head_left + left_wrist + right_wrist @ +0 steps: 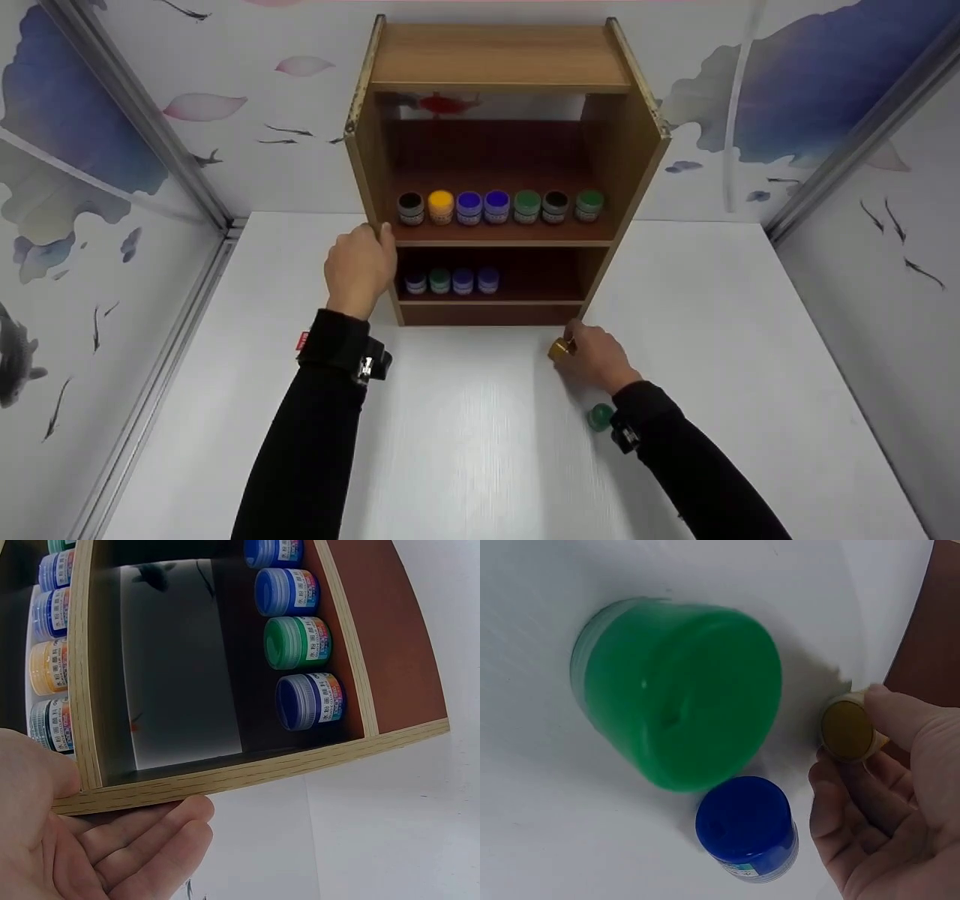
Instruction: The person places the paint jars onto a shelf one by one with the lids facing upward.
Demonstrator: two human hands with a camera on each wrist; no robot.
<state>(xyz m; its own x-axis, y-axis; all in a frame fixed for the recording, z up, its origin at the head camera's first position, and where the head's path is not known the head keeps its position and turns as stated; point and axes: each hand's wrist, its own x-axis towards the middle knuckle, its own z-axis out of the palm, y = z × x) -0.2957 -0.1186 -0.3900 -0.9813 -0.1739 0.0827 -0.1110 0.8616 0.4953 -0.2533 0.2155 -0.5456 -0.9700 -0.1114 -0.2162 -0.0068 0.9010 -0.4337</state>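
Observation:
My left hand (358, 268) grips the left side panel of a small wooden shelf unit (502, 56), thumb and fingers on opposite sides of the board in the left wrist view. By the unit's lower right corner, my right hand (600, 356) pinches a yellow paint jar (847, 730) low over the white table. A green paint jar (600, 417) stands near the right wrist. Close to it in the right wrist view is a blue paint jar (746, 825), which the head view does not show.
Several jars in a row, among them a yellow one (440, 207), stand on the middle shelf. The lower shelf bears more at its left, including a green jar (297, 642). Patterned white panels (300, 165) enclose the table (465, 435) at the back and sides.

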